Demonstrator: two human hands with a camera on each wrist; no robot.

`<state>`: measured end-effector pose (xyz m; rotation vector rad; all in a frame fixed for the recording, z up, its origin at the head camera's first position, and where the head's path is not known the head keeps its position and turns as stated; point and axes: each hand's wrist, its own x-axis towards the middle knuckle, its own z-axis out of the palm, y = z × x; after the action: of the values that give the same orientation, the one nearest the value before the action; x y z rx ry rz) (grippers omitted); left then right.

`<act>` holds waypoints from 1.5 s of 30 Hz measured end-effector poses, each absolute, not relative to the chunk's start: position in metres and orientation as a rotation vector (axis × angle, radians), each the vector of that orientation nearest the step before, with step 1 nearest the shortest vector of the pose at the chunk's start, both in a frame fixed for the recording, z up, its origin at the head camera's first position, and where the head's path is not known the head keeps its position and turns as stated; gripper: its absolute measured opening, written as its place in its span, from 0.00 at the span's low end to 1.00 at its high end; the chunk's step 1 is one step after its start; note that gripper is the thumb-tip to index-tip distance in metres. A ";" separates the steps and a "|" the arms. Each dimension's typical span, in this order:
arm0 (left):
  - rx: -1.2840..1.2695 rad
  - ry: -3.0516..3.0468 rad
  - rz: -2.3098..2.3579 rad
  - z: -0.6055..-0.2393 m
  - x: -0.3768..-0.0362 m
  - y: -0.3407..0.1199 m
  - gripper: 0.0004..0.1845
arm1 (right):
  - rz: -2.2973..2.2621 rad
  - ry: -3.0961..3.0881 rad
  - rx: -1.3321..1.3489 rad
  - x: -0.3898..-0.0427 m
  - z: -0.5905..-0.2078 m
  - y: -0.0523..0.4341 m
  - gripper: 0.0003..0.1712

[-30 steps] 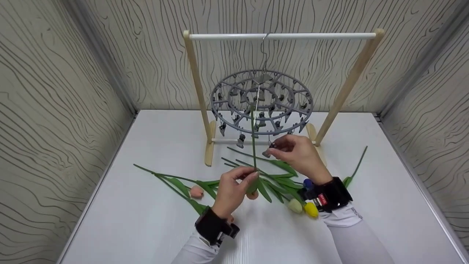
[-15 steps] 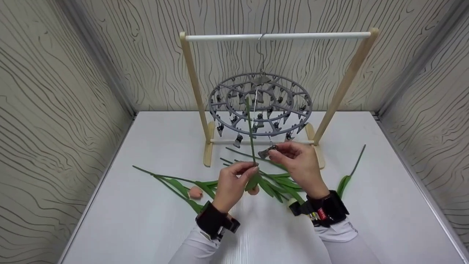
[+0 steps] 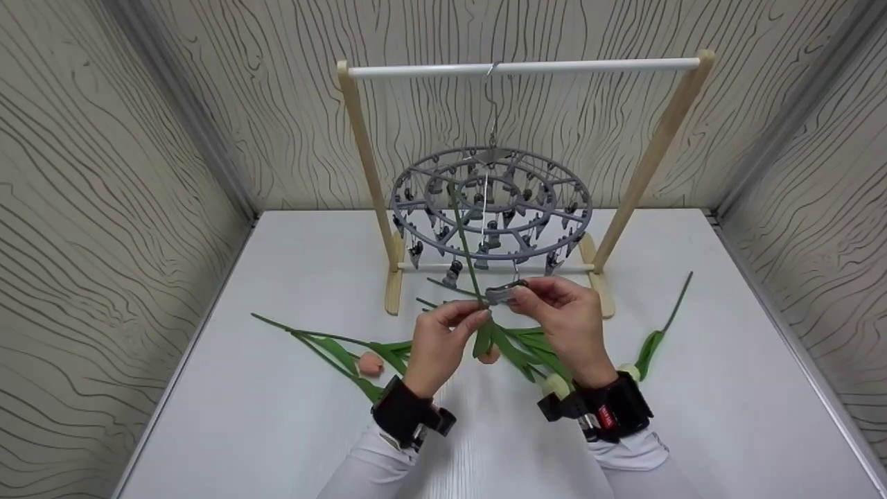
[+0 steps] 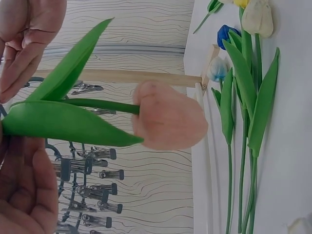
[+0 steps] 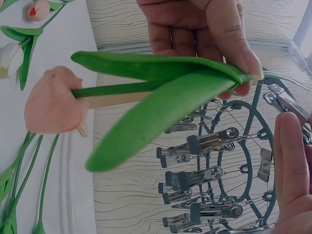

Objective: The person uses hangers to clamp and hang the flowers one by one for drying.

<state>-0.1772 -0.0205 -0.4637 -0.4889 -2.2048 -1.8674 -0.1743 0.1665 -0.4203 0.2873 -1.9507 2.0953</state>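
Overhead, wooden rack (image 3: 360, 166) on white table (image 3: 242, 416) carries round grey clip hanger (image 3: 490, 201). Loose tulips (image 3: 346, 350) lie on table around hands. Left hand (image 3: 443, 350) pinches pink tulip (image 4: 168, 122) by stem, bloom hanging down, stem slanting up to hanger. Right hand (image 3: 565, 322) — fingertips pinching metal clip (image 3: 502, 292) — holds it touching that stem, just above left fingers.

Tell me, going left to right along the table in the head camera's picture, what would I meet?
Pink tulip lying on the table → left hand holding a tulip stem → metal clip → right hand → lone green stem near the right edge.
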 end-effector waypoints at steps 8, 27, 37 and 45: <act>-0.504 -2.203 -1.860 -0.461 -0.177 -0.019 0.10 | 2.126 -1.925 0.272 -0.173 -0.422 0.163 0.11; -0.524 -2.165 -1.898 -0.461 -0.177 -0.017 0.10 | 2.180 -1.894 0.235 -0.172 -0.426 0.157 0.13; -0.530 -2.094 -2.015 -0.465 -0.179 -0.016 0.09 | 2.253 -1.828 0.255 -0.172 -0.431 0.154 0.14; -0.530 -2.069 -2.068 -0.466 -0.178 -0.016 0.09 | 2.257 -1.876 0.221 -0.174 -0.435 0.153 0.14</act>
<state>-0.1782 -0.0165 -0.4655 -0.5297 -2.0692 -2.0681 -0.1744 0.1534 -0.4348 0.2206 -1.8758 2.2572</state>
